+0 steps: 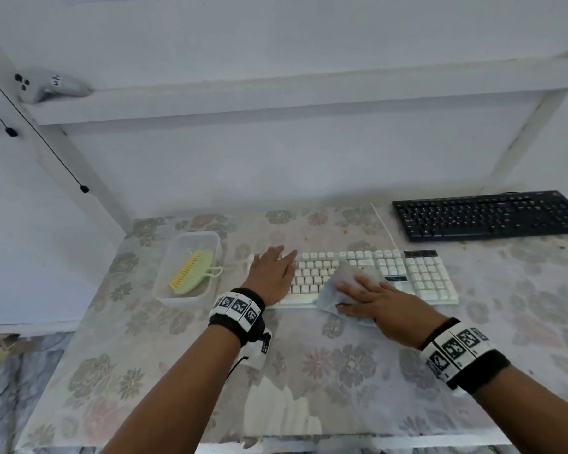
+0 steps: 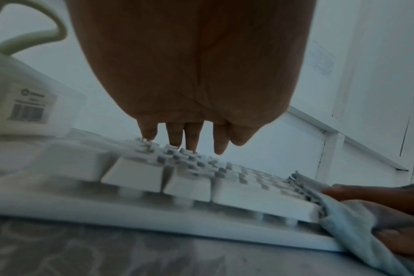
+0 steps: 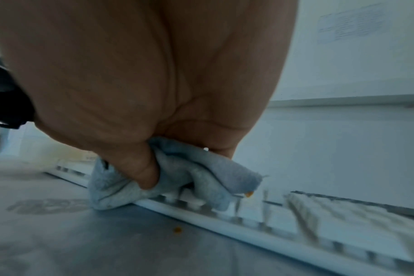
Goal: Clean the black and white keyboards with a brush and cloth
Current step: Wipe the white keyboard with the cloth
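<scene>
The white keyboard (image 1: 391, 273) lies across the middle of the floral table. My left hand (image 1: 273, 273) rests flat on its left end, and its straight fingers (image 2: 191, 138) touch the keys. At the keyboard's front middle my right hand (image 1: 371, 296) grips a bunched grey cloth (image 1: 348, 276) and presses it on the keys and front edge; the thumb (image 3: 147, 175) digs into the cloth (image 3: 201, 173). The black keyboard (image 1: 489, 214) sits at the back right, untouched. A yellow-green brush (image 1: 192, 271) lies in a clear plastic tub (image 1: 177, 299) left of the white keyboard.
Orange crumbs (image 3: 177, 230) dot the tablecloth (image 1: 309, 371) in front of the keyboard. A white frame rail runs behind, with a white controller (image 1: 43, 85) on it at upper left. A black cord (image 1: 46, 142) hangs at left. The table's front edge (image 1: 276, 444) is near my arms.
</scene>
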